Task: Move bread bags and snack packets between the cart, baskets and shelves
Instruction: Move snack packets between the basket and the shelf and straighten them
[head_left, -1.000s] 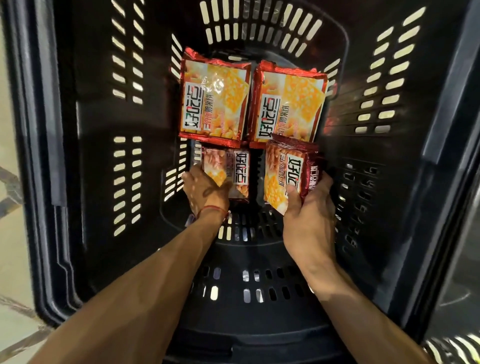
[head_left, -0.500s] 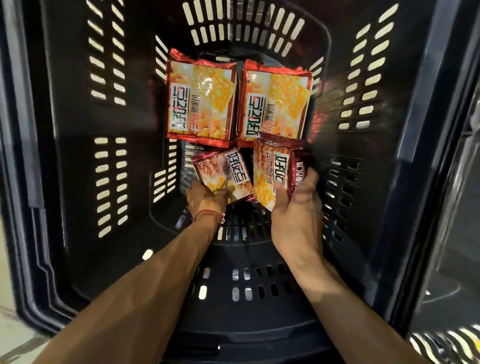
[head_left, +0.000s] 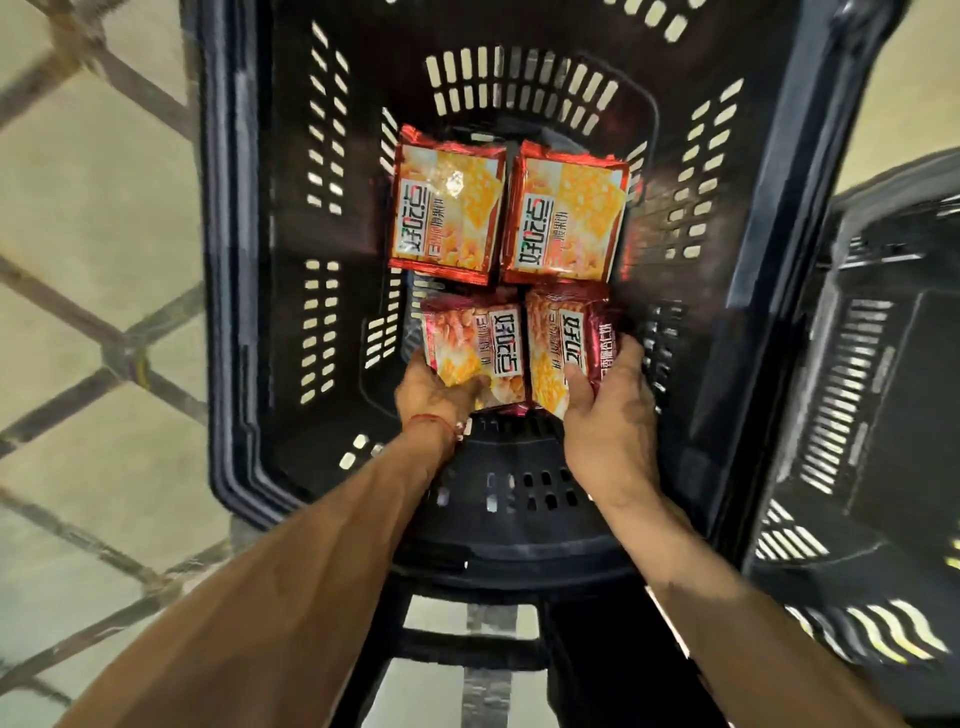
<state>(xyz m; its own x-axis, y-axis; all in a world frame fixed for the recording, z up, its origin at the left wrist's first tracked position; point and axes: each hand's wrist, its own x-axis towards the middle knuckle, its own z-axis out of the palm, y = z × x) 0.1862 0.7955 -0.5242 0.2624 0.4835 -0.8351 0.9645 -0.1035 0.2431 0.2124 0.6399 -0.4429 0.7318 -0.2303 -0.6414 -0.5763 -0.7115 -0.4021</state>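
The left near packet (head_left: 475, 348) lies at the bottom of the basket (head_left: 291, 270). Its long axis runs away from the person, and its far short edge meets the far left packet (head_left: 447, 208). The right near packet (head_left: 563, 338) lies just beside it in the same direction, but it is rolled a little so that its dark red side faces right. The far right packet (head_left: 566, 218) lies parallel to its neighbour. On all four the print runs along the long axis.

They are glossy foil pillows, red at the crimped ends and orange and yellow in the middle. The left hand (head_left: 431, 395) holds the near end of the left near packet, thumb on its face. The right hand (head_left: 608, 415) grips the right near packet, thumb on top and fingers curled round its right side.

The basket is hard black plastic with rows of slots. A second basket (head_left: 872, 374) stands at the right, on a pale tiled floor (head_left: 104, 208).

Half a second ago the left near packet lay skewed; now it is square with the others.
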